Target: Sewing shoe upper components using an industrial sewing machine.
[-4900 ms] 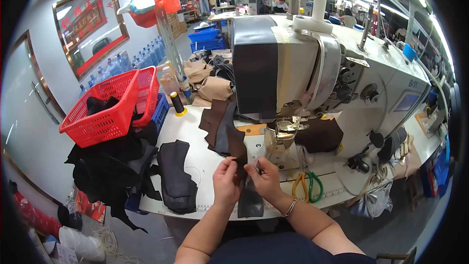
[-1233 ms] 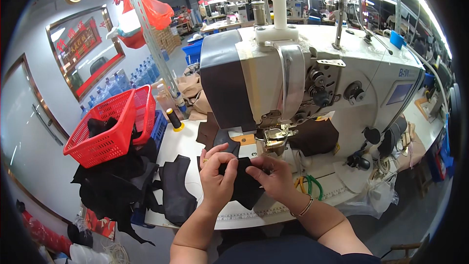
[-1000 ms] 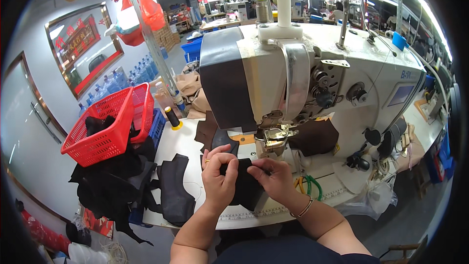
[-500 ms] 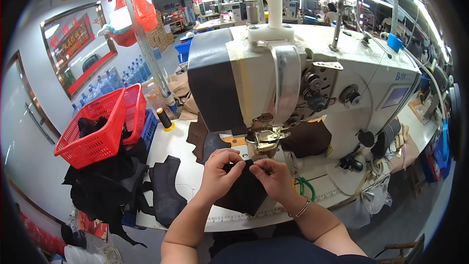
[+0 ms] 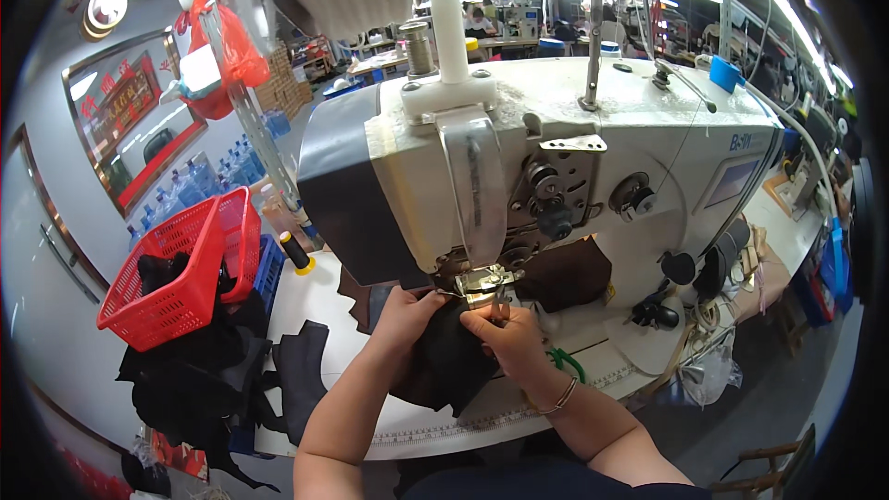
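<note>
A dark piece of leather or fabric (image 5: 452,358) lies under my hands at the front of the sewing machine (image 5: 394,153). Its upper edge meets the metal presser foot (image 5: 482,285). My left hand (image 5: 407,317) is closed on the piece's left edge, fingertips just left of the foot. Close in front of the foot, my right hand (image 5: 509,335) pinches the right edge between thumb and fingers. The needle point and the stitched spot are too small to make out. Green-handled scissors (image 5: 567,363) lie beside my right wrist.
Further dark cut pieces (image 5: 301,375) rest on the table's left. A black thread spool (image 5: 296,252) stands behind them, near red baskets (image 5: 171,301). A brown piece (image 5: 569,273) sits under the machine arm. A measuring tape (image 5: 463,430) runs along the front edge.
Both hands have moved forward with the dark piece, bringing its edge from in front of the presser foot up to it. The view has shifted, so the machine appears further left.
</note>
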A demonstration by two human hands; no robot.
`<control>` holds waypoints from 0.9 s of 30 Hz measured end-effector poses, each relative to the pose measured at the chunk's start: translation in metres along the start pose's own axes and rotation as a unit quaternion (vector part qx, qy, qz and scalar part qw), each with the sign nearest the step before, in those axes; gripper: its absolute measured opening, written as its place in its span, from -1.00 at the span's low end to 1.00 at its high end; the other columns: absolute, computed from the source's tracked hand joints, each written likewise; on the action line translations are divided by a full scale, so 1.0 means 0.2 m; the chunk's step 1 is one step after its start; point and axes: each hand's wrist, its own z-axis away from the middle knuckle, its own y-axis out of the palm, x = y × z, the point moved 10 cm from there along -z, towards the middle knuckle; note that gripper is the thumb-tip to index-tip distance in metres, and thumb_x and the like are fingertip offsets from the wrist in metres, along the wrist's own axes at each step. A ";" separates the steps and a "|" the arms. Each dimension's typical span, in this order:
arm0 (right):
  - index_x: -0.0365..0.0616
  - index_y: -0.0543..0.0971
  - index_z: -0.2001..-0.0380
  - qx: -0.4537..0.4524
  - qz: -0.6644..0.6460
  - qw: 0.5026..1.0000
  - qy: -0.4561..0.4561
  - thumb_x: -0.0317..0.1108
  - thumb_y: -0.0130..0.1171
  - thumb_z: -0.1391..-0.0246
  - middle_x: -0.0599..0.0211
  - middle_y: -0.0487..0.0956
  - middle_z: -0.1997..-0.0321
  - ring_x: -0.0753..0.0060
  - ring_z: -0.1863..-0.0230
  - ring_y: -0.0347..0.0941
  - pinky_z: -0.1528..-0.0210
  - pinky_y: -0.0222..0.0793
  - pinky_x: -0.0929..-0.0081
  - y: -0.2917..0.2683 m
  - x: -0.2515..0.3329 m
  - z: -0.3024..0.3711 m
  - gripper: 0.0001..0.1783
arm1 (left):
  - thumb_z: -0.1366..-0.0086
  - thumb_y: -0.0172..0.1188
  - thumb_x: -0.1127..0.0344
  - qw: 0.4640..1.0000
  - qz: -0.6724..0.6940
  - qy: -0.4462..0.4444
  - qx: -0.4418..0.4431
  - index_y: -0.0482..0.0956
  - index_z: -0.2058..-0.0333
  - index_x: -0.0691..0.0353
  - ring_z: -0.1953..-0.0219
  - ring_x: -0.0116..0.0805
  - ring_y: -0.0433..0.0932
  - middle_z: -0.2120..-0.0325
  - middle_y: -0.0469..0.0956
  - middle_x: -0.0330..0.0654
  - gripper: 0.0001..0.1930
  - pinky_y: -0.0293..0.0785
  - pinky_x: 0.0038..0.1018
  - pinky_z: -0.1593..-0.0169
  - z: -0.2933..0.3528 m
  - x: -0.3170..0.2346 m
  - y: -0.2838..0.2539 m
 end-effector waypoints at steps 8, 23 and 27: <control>-0.23 0.62 0.47 -0.019 -0.020 0.999 -0.027 -0.29 0.26 0.00 0.59 0.43 0.68 0.81 0.66 0.23 0.63 0.09 0.76 -0.01 -0.01 -0.02 -0.81 | -0.16 0.10 0.47 0.999 0.004 -0.026 -0.025 0.56 0.34 0.45 0.40 -0.48 0.52 0.41 0.56 -0.17 -0.85 0.45 -0.58 0.32 0.00 0.01 -0.01; -0.26 0.59 0.46 0.003 0.042 0.999 -0.021 -0.26 0.29 0.02 0.55 0.46 0.63 0.78 0.60 0.28 0.56 0.20 0.73 -0.01 -0.02 0.02 -0.76 | -0.15 0.13 0.46 0.998 -0.048 -0.028 -0.029 0.55 0.35 0.43 0.38 -0.52 0.50 0.40 0.55 -0.21 -0.87 0.43 -0.61 0.32 -0.01 0.04 -0.04; -0.28 0.58 0.40 0.040 0.308 0.946 -0.088 -0.17 0.36 0.12 0.22 0.59 0.52 0.57 0.51 0.47 0.42 0.37 0.54 -0.04 0.00 0.12 -0.64 | -0.11 0.21 0.38 0.998 -0.011 0.055 -0.006 0.53 0.24 0.40 0.30 -0.47 0.50 0.30 0.55 -0.18 -0.75 0.42 -0.56 0.22 0.04 0.00 -0.01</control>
